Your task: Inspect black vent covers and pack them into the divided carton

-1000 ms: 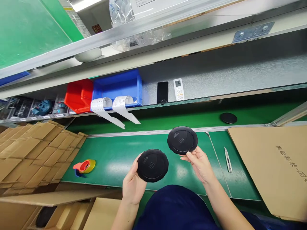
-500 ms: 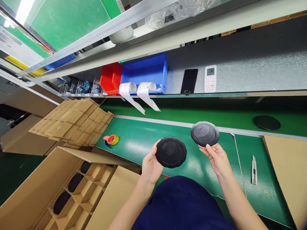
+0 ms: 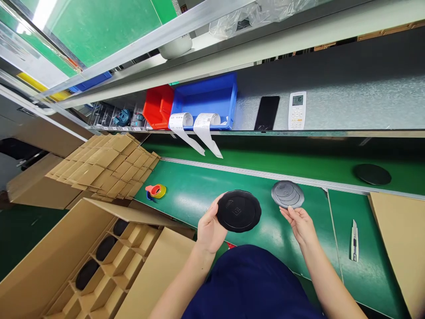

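While both discs are held up above the desk (image 3: 194, 197), neither rests on anything but a hand: the left disc (image 3: 239, 211) sits in the left hand (image 3: 211, 228), the thumb at its rim and the other fingers mostly hidden beneath it, gripping, and the right disc (image 3: 287, 194) is pinched at its near edge by the fingers (image 3: 292, 213) of the right hand (image 3: 301, 227). Holding them by the rims leaves the raised marks on their upper faces uncovered, and the right disc's tilt seems to make it catch more light. Beyond, a far disc (image 3: 372, 173) lies flat under the shelf (image 3: 348, 93). Nearer, the knife (image 3: 354, 240) and the tape (image 3: 161, 191) lie towards opposite ends, probably to keep the middle free for the hands. At lower left, dividers (image 3: 112, 268) in an open box (image 3: 43, 261) keep its dark discs (image 3: 106, 248) apart. Up on the shelf, two label rolls (image 3: 207, 122) sit at the blue bin (image 3: 206, 95), ends hanging over the edge, perhaps for easy pulling, with the phone (image 3: 267, 113) and remote (image 3: 296, 110) set to one side.
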`<state>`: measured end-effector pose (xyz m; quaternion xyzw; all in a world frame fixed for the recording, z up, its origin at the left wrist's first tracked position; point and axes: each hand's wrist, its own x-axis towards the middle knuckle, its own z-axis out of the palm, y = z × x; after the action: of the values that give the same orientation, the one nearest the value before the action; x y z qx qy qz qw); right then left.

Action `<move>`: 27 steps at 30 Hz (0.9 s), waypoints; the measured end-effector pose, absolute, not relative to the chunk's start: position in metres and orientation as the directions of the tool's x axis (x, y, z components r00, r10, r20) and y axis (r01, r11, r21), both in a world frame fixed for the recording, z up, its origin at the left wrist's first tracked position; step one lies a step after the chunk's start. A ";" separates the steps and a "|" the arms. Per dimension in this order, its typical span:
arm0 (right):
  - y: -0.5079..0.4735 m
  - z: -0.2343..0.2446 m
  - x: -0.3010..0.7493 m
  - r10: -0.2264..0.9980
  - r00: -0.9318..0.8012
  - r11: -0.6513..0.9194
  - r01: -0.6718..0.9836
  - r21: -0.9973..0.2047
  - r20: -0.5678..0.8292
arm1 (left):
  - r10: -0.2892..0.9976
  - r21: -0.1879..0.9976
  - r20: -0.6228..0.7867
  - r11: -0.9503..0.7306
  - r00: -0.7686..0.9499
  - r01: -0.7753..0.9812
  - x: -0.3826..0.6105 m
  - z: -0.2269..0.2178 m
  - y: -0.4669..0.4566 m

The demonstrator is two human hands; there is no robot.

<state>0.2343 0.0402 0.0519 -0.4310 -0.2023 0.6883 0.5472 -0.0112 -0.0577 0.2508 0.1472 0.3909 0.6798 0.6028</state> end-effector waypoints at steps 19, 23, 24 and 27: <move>0.040 -0.010 0.257 0.849 0.125 -0.326 -0.642 -0.694 -0.514 | 0.939 0.659 -0.290 0.054 -0.187 -0.751 -0.004 0.262 -0.043; 0.041 -0.020 0.265 0.807 0.161 -0.345 -0.652 -0.675 -0.568 | 0.937 0.663 -0.296 0.061 -0.186 -0.747 -0.004 0.263 -0.043; 0.041 -0.022 0.266 0.796 0.172 -0.348 -0.656 -0.670 -0.581 | 0.936 0.660 -0.298 0.061 -0.186 -0.748 -0.004 0.262 -0.043; 0.038 -0.026 0.268 0.762 0.205 -0.350 -0.668 -0.657 -0.615 | 0.937 0.655 -0.299 0.062 -0.183 -0.753 -0.005 0.260 -0.043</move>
<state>0.2681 0.0383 -0.0258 -0.5286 -0.0444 0.6290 0.5683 -0.0047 -0.0433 0.2603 0.1238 0.3712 0.6735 0.6271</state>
